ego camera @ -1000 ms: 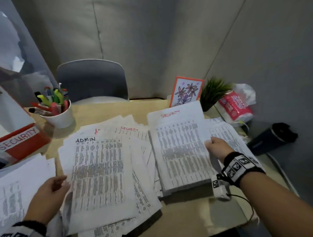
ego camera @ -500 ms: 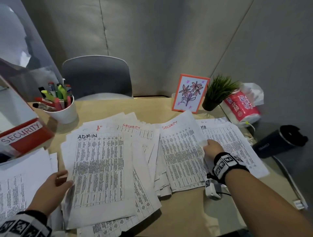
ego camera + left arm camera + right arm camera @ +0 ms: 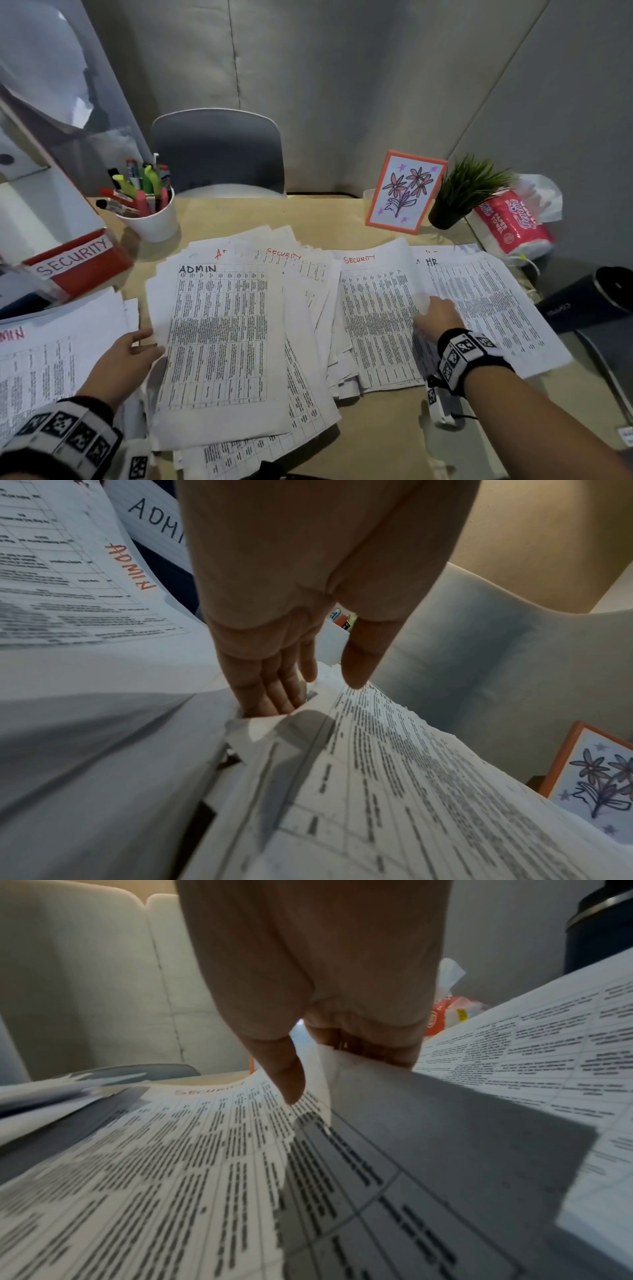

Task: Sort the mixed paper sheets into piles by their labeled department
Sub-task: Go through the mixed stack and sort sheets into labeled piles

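Note:
Printed sheets cover the table. A sheet headed ADMIN [image 3: 219, 325] tops the fanned middle pile. My left hand [image 3: 150, 342] lies at its left edge; in the left wrist view the straight fingers [image 3: 270, 696] slip under that edge, thumb above. To the right lies a sheet headed SECURITY [image 3: 376, 308], flat on its pile. My right hand [image 3: 423, 311] holds its right edge, thumb [image 3: 291, 1085] on the printed face, fingers hidden beneath. Beside it lies an HR sheet [image 3: 486, 301]. A pile headed ADMIN in red [image 3: 51, 359] sits at far left.
A red box labelled SECURITY [image 3: 78, 260] stands at back left beside a white cup of markers [image 3: 150, 222]. A framed flower drawing [image 3: 406, 192], a small plant [image 3: 459, 198] and a paper towel pack [image 3: 513, 226] line the back right. A dark tumbler [image 3: 582, 301] lies at right.
My right hand has lowered the raised SECURITY sheet flat onto its pile, and the HR heading beside it now shows. My left hand stays at the ADMIN sheet's edge.

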Motion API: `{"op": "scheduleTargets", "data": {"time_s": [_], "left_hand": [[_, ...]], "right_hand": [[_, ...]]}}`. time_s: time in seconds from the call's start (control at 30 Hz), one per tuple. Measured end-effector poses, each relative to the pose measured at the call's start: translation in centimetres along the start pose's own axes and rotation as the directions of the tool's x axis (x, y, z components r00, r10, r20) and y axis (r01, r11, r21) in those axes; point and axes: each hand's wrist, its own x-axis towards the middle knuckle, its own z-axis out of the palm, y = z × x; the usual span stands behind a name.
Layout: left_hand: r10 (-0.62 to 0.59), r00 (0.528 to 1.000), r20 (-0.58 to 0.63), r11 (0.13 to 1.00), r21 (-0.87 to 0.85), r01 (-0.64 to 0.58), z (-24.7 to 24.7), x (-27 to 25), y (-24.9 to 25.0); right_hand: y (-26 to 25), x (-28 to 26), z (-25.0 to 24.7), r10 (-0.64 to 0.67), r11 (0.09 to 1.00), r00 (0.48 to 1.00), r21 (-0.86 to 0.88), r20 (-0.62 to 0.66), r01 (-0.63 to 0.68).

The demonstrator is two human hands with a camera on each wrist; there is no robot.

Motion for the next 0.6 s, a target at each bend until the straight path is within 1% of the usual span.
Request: {"op": "scheduleTargets", "data": {"time_s": [0.1, 0.17, 0.2, 0.23, 0.3, 0.33, 0.37, 0.4, 0.43, 0.5, 0.57, 0.6], "left_hand": [[-0.01, 1.0, -0.001, 0.999, -0.032, 0.01, 0.2, -0.1, 0.4], [-0.022, 1.0, 0.01, 0.998, -0.066, 0.023, 0.2, -0.3, 0.6], [-0.02, 1.0, 0.017, 0.997, -0.07, 0.021, 0.1, -0.3, 0.6], [-0.015, 1.0, 0.021, 0.998, -0.058, 0.016, 0.1, -0.3, 0.6], [-0.007, 1.0, 0.019, 1.0, -0.028, 0.008, -0.1, -0.5, 0.6], [-0.002, 1.0, 0.015, 1.0, -0.019, 0.002, -0.1, -0.6, 0.6], [0.001, 1.0, 0.015, 1.0, -0.012, -0.001, -0.2, -0.8, 0.7], [-0.001, 1.0, 0.017, 1.0, -0.008, 0.001, -0.3, -1.0, 0.9], [-0.001, 1.0, 0.021, 1.0, -0.003, 0.002, -0.3, -1.2, 1.1], [-0.004, 0.999, 0.035, 1.0, 0.015, 0.004, -0.3, -1.4, 1.3], [-0.01, 0.999, 0.05, 1.0, 0.018, 0.009, -0.2, -1.6, 1.3], [-0.01, 0.998, 0.056, 1.0, 0.017, 0.009, -0.2, -1.8, 1.3]], "right_hand": [[0.0, -0.8, -0.2, 0.042, 0.993, 0.998, -0.104, -0.057, -0.047], [-0.6, -1.7, -0.8, 0.006, 0.981, 0.995, -0.193, -0.095, -0.024], [-1.1, -2.1, -1.1, -0.051, 0.977, 0.99, -0.211, -0.13, 0.022], [-1.9, -2.8, -1.4, -0.135, 0.977, 0.976, -0.19, -0.173, 0.101], [-4.1, -4.1, -1.2, -0.32, 0.947, 0.92, -0.058, -0.228, 0.316], [-5.5, -5.0, -0.9, -0.395, 0.914, 0.896, 0.018, -0.202, 0.406], [-7.1, -6.1, -0.4, -0.447, 0.884, 0.883, 0.079, -0.141, 0.461], [-8.6, -7.2, 0.4, -0.473, 0.869, 0.879, 0.131, -0.063, 0.477], [-10.2, -8.1, 1.2, -0.473, 0.869, 0.881, 0.181, 0.023, 0.461], [-12.8, -9.4, 3.3, -0.43, 0.891, 0.884, 0.248, 0.186, 0.381], [-14.5, -10.1, 5.1, -0.394, 0.912, 0.875, 0.241, 0.282, 0.333], [-15.1, -10.3, 5.9, -0.384, 0.916, 0.874, 0.239, 0.297, 0.321]]}}
